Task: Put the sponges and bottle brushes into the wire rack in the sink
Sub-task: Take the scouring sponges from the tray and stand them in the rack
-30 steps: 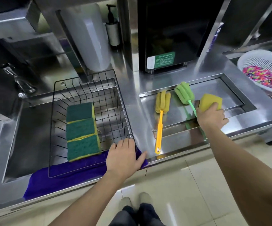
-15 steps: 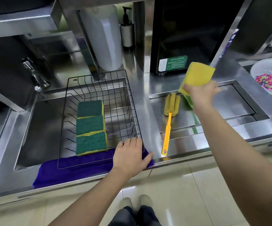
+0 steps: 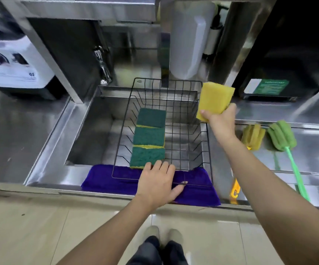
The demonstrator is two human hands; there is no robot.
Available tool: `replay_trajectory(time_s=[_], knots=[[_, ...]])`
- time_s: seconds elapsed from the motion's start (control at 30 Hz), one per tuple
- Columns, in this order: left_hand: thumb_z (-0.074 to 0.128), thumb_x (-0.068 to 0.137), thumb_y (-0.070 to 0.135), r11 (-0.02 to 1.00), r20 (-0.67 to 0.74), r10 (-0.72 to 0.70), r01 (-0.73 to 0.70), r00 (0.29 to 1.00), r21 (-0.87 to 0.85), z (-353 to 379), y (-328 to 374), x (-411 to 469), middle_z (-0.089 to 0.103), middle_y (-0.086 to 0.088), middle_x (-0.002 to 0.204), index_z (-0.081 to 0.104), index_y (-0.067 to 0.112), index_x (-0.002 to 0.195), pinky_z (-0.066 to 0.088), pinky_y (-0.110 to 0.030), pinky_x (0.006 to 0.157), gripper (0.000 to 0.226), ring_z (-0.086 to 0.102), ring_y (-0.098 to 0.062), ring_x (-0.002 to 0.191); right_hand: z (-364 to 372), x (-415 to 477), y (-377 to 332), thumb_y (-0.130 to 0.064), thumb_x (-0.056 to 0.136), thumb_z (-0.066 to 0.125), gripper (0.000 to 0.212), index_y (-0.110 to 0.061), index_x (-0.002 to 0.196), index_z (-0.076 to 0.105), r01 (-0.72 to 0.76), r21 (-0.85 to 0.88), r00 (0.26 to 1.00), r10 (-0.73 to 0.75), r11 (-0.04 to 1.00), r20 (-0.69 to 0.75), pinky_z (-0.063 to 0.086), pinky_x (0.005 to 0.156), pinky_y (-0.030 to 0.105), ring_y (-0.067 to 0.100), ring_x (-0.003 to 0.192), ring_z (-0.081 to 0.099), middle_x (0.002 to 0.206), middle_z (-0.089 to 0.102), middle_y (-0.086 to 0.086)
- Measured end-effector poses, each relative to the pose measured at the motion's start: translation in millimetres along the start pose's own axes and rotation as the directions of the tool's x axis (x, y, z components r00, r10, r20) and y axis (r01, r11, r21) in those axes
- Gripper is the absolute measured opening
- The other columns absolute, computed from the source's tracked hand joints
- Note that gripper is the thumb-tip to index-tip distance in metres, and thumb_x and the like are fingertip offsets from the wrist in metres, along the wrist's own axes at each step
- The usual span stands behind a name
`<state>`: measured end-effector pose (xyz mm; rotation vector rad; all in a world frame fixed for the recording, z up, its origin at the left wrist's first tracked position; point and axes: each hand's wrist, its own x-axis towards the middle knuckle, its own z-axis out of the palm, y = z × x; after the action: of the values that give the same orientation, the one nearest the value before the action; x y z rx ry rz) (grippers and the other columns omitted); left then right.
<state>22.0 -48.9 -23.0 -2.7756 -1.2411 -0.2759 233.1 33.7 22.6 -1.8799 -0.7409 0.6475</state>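
A black wire rack (image 3: 205,142) sits in the steel sink (image 3: 89,131), with three green-topped sponges (image 3: 150,135) in a row along its left side. My right hand (image 3: 220,120) grips a yellow sponge (image 3: 214,99) in the air above the rack's right rim. My left hand (image 3: 157,181) lies flat, fingers apart, on the rack's near edge over a purple cloth (image 3: 105,179). A yellow bottle brush (image 3: 253,136) and a green bottle brush (image 3: 281,135) lie on the steel tray to the right; my right forearm hides most of the yellow handle.
A faucet (image 3: 103,66) stands behind the sink at the left. A white cylinder (image 3: 188,39) and a pump bottle (image 3: 213,35) stand behind the rack. A dark appliance (image 3: 292,44) fills the back right. A white device (image 3: 11,60) sits on the counter at far left.
My right hand lifted the yellow sponge off the tray and carried it left to the rack's right rim. The left hand stayed on the rack's near edge. The view swung left.
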Motion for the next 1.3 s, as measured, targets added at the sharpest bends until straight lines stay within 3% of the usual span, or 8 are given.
replay_trajectory(time_s=[0.1, 0.3, 0.5, 0.6, 0.7, 0.8, 1.0, 1.3], knots=[[0.067, 0.068, 0.059, 1.0, -0.025, -0.006, 0.006, 1.0, -0.003, -1.0, -9.4, -2.4, 0.06, -0.005, 0.071, 0.059, 0.01, 0.075, 0.048, -0.036, 0.061, 0.049, 0.056, -0.026, 0.067, 14.7, -3.6, -8.8, -0.016, 0.074, 0.07, 0.05, -0.013, 0.109, 0.034, 0.044, -0.023, 0.996, -0.042, 0.999, 0.079, 0.058, 0.069, 0.042, 0.035, 0.108, 0.052, 0.125, 0.041, 0.016], [0.064, 0.072, 0.057, 0.999, -0.068, 0.016, -0.014, 0.998, 0.033, 2.8, -12.3, -1.0, 0.062, -0.003, 0.073, 0.063, 0.013, 0.075, 0.048, -0.031, 0.06, 0.045, 0.056, -0.023, 0.067, 24.6, 1.0, -18.3, -0.027, 0.073, 0.071, 0.051, -0.009, 0.11, 0.041, 0.181, -0.33, 0.983, -0.181, 0.926, 0.031, 0.048, 0.084, 0.049, 0.034, 0.098, 0.056, 0.113, 0.055, 0.015], [0.056, 0.078, 0.057, 1.0, -0.122, 0.02, -0.02, 0.992, 0.003, 12.5, -13.6, -5.1, 0.06, -0.002, 0.071, 0.062, 0.013, 0.074, 0.045, -0.031, 0.054, 0.044, 0.054, -0.022, 0.066, 61.0, 2.2, -15.6, 0.0, 0.073, 0.066, 0.04, -0.018, 0.101, 0.044, -0.059, -0.067, 0.974, 0.072, 0.996, 0.214, 0.04, 0.032, 0.017, 0.017, 0.051, 0.052, 0.095, 0.055, 0.008], [0.053, 0.08, 0.057, 0.999, -0.141, 0.018, -0.022, 0.99, -0.024, 16.5, -13.1, -7.1, 0.059, -0.001, 0.07, 0.061, 0.014, 0.074, 0.043, -0.03, 0.055, 0.045, 0.052, -0.021, 0.066, 74.8, 7.8, -19.6, 0.01, 0.071, 0.065, 0.053, -0.015, 0.114, 0.048, -0.135, 0.119, 0.966, 0.104, 0.984, 0.238, 0.056, 0.059, 0.027, 0.02, 0.075, 0.057, 0.098, 0.053, 0.002], [0.054, 0.08, 0.056, 0.998, -0.167, 0.019, -0.029, 0.986, -0.057, 19.7, -13.0, -8.0, 0.059, -0.002, 0.07, 0.061, 0.013, 0.073, 0.043, -0.03, 0.055, 0.044, 0.052, -0.021, 0.065, 90.0, 12.6, -26.3, -0.011, 0.078, 0.069, 0.03, -0.019, 0.102, 0.052, -0.262, 0.35, 0.921, 0.126, 0.899, 0.367, 0.049, 0.084, 0.032, 0.014, 0.089, 0.057, 0.098, 0.057, -0.003], [0.051, 0.082, 0.054, 0.998, -0.164, 0.005, -0.016, 0.986, -0.067, 19.7, -12.4, -7.8, 0.059, -0.002, 0.07, 0.06, 0.013, 0.073, 0.041, -0.03, 0.053, 0.043, 0.051, -0.02, 0.064, 104.0, 15.2, -33.5, -0.022, 0.087, 0.059, 0.002, -0.022, 0.086, 0.061, -0.311, 0.421, 0.931, 0.184, 0.852, 0.315, 0.049, 0.087, 0.037, 0.02, 0.096, 0.057, 0.104, 0.06, 0.002], [0.057, 0.079, 0.057, 0.999, -0.128, -0.014, 0.007, 0.992, -0.052, 16.9, -11.8, -7.0, 0.059, 0.0, 0.069, 0.06, 0.015, 0.072, 0.042, -0.029, 0.054, 0.043, 0.052, -0.019, 0.065, 118.3, 27.8, -31.3, 0.001, 0.082, 0.056, 0.042, -0.015, 0.121, 0.057, -0.341, 0.494, 0.94, 0.275, 0.8, 0.204, 0.052, 0.086, 0.037, 0.021, 0.094, 0.059, 0.112, 0.058, 0.005], [0.056, 0.081, 0.053, 0.997, -0.21, -0.014, -0.003, 0.978, -0.08, 21.2, -12.1, -6.8, 0.056, 0.0, 0.066, 0.058, 0.014, 0.068, 0.037, -0.028, 0.051, 0.04, 0.048, -0.019, 0.061, 135.4, 43.0, -25.6, -0.003, 0.081, 0.064, 0.031, -0.016, 0.102, 0.046, -0.421, 0.429, 0.907, 0.358, 0.799, 0.223, 0.033, 0.096, 0.035, 0.017, 0.1, 0.048, 0.109, 0.053, 0.001]])
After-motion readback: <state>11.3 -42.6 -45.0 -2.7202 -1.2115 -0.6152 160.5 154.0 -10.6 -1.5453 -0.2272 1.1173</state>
